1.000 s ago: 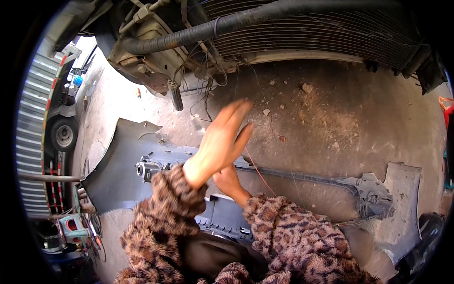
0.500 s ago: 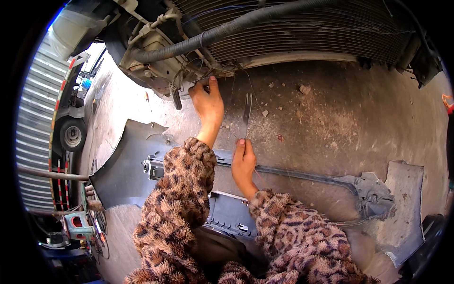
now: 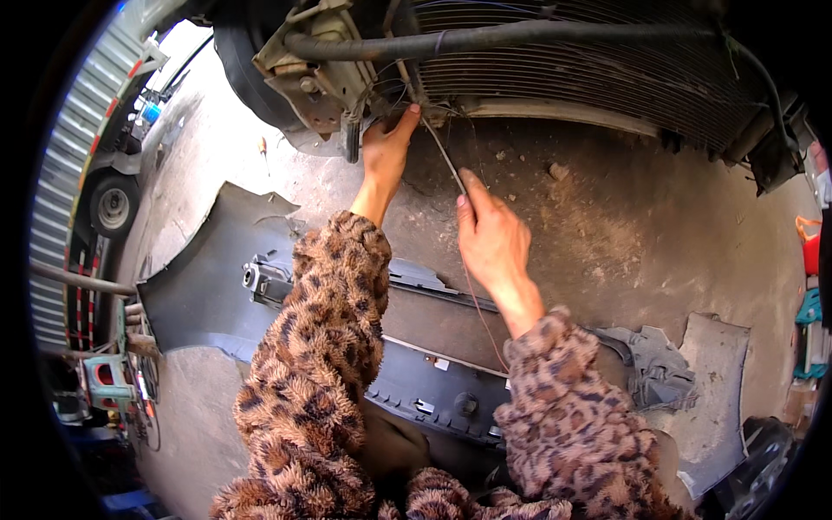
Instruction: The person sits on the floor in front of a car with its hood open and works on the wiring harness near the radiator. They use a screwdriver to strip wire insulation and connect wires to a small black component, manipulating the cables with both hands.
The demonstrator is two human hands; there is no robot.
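My left hand (image 3: 386, 152) reaches up beneath the vehicle's exposed front bracket (image 3: 308, 87), fingers closed among thin wires (image 3: 438, 110) beside the radiator (image 3: 563, 78); what exactly it grips is unclear. My right hand (image 3: 494, 247), lower and to the right, grips a long, thin grey strip (image 3: 444, 152) that angles up to my left fingertips. A thin red wire (image 3: 485, 325) hangs below my right hand. A black hose (image 3: 520, 36) runs across the radiator.
Detached grey bumper panels (image 3: 204, 286) and trim pieces (image 3: 650, 373) lie on the concrete floor (image 3: 607, 251) below my arms. A truck wheel (image 3: 113, 208) and a pale green stool (image 3: 108, 381) are at the left, red and teal items (image 3: 812, 256) at the right edge.
My left hand rose from the middle to the wires under the bracket. My right hand came out from behind it and moved up and right, carrying the strip toward the left fingertips.
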